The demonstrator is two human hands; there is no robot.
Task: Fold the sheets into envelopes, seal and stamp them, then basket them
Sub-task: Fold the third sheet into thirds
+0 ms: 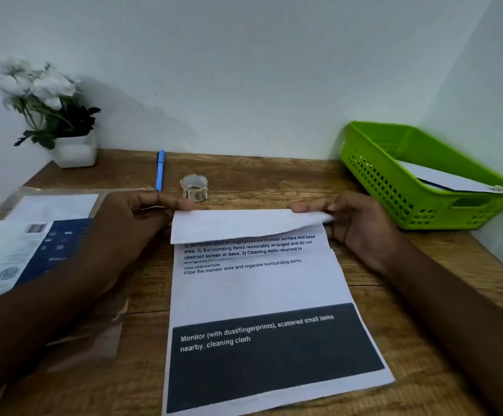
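- Printed sheet (262,292) lies flat mid-tabletop (394,295), far edge folded over toward the person, covering the top text lines.
- Left hand (136,211): grip clamped on the fold's left corner, fingers pinching it.
- Right hand (352,223): grip clamped on the fold's right corner, thumb on top.
- Green basket (394,187) at far right, a white envelope (448,178) inside.
- Stamp roll (194,187) just beyond the sheet; blue pen (160,169) left of it.
- Packet of paper (34,241) at left, partly under the left forearm.
- Potted white flowers (52,115) in the far-left corner.
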